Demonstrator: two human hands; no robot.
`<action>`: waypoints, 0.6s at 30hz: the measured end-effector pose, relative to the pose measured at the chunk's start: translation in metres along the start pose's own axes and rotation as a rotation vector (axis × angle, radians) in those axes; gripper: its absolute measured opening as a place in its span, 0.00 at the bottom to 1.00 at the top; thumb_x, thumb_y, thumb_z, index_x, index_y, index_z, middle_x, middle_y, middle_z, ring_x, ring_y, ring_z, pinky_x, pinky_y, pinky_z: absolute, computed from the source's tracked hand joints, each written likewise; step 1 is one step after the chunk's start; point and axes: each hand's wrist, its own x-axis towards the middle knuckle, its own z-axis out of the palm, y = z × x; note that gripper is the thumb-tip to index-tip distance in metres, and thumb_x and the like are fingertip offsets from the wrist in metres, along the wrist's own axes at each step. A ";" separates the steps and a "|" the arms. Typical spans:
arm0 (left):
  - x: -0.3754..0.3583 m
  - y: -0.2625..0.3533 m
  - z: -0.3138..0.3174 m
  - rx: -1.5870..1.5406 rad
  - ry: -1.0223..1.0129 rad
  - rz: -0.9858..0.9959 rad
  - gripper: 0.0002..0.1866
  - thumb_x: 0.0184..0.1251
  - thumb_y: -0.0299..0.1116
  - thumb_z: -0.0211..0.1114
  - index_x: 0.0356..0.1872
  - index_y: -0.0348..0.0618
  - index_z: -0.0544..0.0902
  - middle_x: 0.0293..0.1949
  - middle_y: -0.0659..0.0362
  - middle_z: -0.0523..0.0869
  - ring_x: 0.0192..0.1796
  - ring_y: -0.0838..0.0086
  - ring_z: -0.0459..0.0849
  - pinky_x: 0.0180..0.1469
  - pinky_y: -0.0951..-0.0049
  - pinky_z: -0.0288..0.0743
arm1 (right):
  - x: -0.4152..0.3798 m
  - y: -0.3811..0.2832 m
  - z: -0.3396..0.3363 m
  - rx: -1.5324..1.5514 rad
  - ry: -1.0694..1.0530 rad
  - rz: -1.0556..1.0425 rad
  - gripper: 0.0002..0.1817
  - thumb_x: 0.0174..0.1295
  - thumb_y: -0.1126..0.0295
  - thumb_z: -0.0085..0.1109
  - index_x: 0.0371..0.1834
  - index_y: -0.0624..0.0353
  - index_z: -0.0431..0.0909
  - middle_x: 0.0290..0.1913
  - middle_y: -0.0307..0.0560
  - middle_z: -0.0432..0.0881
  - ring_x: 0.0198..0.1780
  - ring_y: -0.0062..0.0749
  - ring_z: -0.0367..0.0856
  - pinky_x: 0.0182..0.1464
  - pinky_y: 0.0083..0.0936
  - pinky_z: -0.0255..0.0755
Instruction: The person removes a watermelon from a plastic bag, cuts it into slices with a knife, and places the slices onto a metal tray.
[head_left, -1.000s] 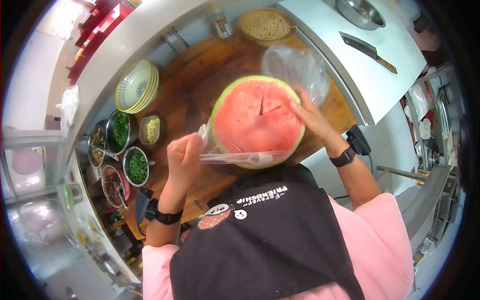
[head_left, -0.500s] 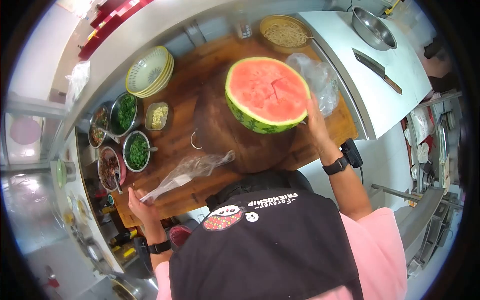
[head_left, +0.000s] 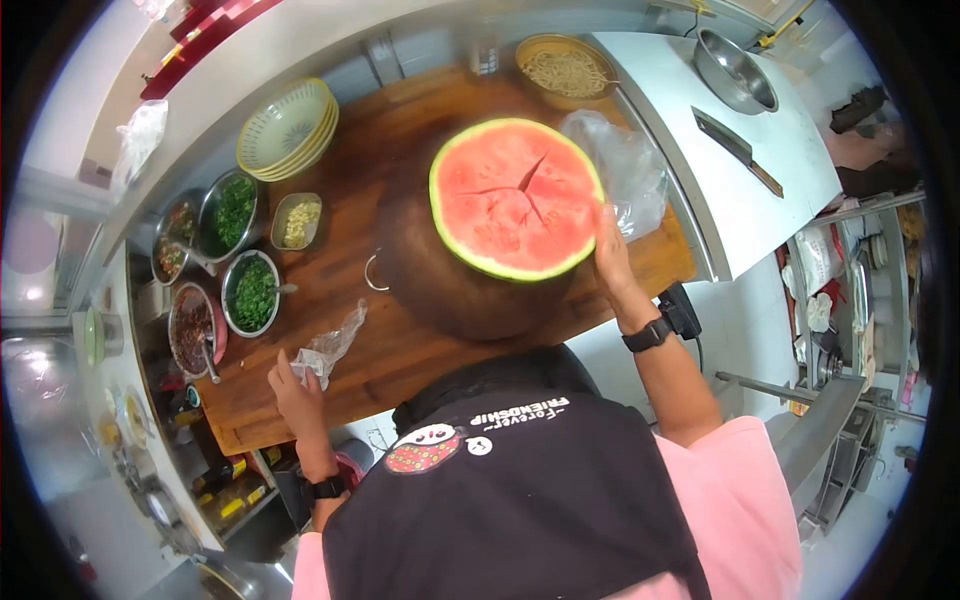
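A large half watermelon [head_left: 515,200] rests on a round dark chopping board [head_left: 430,300], its red cut face up and split by several cracks. My right hand [head_left: 613,255] holds the melon's right side, palm against the rim; some fingers are hidden behind it. At the table's front left, my left hand [head_left: 297,398] has its fingers stretched out and apart. A crumpled piece of clear plastic film [head_left: 328,350] lies against those fingers on the wooden table [head_left: 270,385].
Bowls of chopped greens [head_left: 252,293] and sauce [head_left: 192,330] stand left, near a small dish of chopped garlic-like bits [head_left: 297,222] and stacked bowls [head_left: 285,130]. Behind are a noodle bowl [head_left: 567,68] and a plastic bag [head_left: 625,170]. A cleaver [head_left: 735,148] and steel bowl [head_left: 737,72] sit right.
The plastic film, earlier stretched out from my closed left hand, is now bunched beside its spread fingers. The watermelon has turned, and its cut face shows more cracks. My right hand stays on it.
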 end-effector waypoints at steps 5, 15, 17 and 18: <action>0.013 0.056 0.005 -0.364 0.032 0.344 0.21 0.50 0.26 0.58 0.49 0.35 0.70 0.42 0.48 0.73 0.48 0.57 0.71 0.47 0.66 0.67 | -0.018 -0.013 -0.012 -0.194 0.309 -0.040 0.26 0.66 0.58 0.38 0.63 0.60 0.53 0.52 0.48 0.67 0.53 0.30 0.65 0.53 0.24 0.61; -0.003 0.248 0.042 -0.850 -0.388 0.375 0.33 0.63 0.37 0.45 0.64 0.31 0.43 0.64 0.44 0.49 0.65 0.54 0.53 0.64 0.62 0.48 | 0.028 0.051 -0.146 -1.133 0.141 -0.220 0.31 0.46 0.68 0.61 0.56 0.62 0.62 0.51 0.59 0.67 0.55 0.53 0.64 0.57 0.36 0.59; -0.003 0.283 0.047 -0.926 -0.330 0.248 0.31 0.65 0.37 0.44 0.63 0.29 0.44 0.64 0.44 0.48 0.67 0.56 0.48 0.66 0.64 0.42 | 0.053 0.044 -0.180 -1.161 0.129 -0.297 0.30 0.46 0.68 0.61 0.54 0.62 0.63 0.51 0.59 0.67 0.55 0.52 0.64 0.57 0.36 0.59; 0.001 0.292 0.049 -0.975 -0.273 0.213 0.30 0.66 0.37 0.43 0.62 0.29 0.45 0.65 0.44 0.48 0.67 0.57 0.49 0.66 0.66 0.43 | 0.062 0.035 -0.194 -1.183 0.139 -0.364 0.28 0.46 0.68 0.61 0.53 0.63 0.65 0.51 0.59 0.68 0.56 0.52 0.63 0.58 0.36 0.58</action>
